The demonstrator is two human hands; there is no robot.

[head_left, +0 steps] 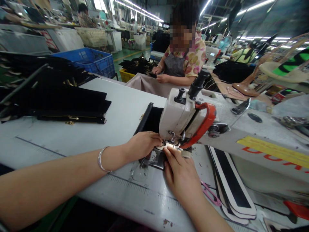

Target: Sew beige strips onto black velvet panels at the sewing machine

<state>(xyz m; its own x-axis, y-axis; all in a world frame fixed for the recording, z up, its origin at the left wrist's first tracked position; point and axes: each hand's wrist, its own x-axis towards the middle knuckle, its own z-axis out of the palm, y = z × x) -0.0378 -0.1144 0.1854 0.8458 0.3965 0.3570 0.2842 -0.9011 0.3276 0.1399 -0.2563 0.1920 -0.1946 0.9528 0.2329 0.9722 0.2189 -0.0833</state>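
Observation:
A black fabric piece (pixel 154 117) with a dark bar along its left edge lies partly under the head of a white sewing machine (pixel 172 111). My left hand (pixel 142 145) is closed on its near part, left of the needle area. Close to the presser foot, my right hand (pixel 180 166) presses its fingers on the near edge, where a small pale patch (pixel 169 146) shows in the lamp light. The machine head hides much of the piece, and the fingertips of both hands are partly covered. A red guard (pixel 204 124) curves down beside the needle area.
Black pieces with gold clasps (pixel 70 106) are stacked on the left of the white table (pixel 120 93). Pale-rimmed black panels (pixel 231 180) and pink thread snips (pixel 211 193) lie to the right. Across the table, a person (pixel 185 61) handles a dark piece. A blue crate (pixel 91 61) stands behind.

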